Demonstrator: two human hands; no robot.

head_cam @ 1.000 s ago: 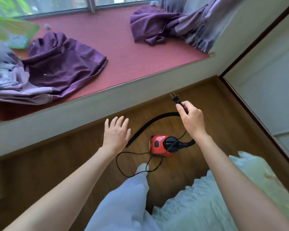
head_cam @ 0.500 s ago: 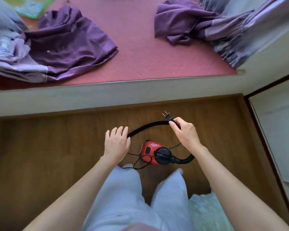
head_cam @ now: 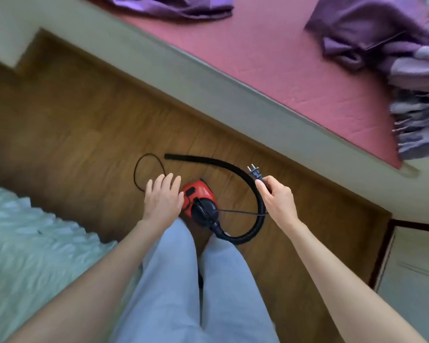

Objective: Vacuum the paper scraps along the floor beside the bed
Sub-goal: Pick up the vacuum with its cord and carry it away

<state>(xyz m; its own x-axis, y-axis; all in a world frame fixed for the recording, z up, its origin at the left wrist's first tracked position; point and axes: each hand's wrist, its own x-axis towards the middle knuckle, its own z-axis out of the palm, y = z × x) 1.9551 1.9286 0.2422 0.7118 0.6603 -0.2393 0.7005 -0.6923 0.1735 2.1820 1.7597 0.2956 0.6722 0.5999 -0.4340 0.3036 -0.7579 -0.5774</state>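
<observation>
the vacuum point(head_cam: 198, 198), small and red, sits on the wooden floor point(head_cam: 79, 134) between the pale bedding point(head_cam: 30, 243) at left and the red ledge point(head_cam: 270, 58); it looks light, best lifted by its body. the left hand point(head_cam: 162, 199) hovers with fingers spread, holding nothing. the limp hose point(head_cam: 235, 167) curls rightward. the right hand point(head_cam: 278, 198) pinches the plug point(head_cam: 255, 172).
</observation>
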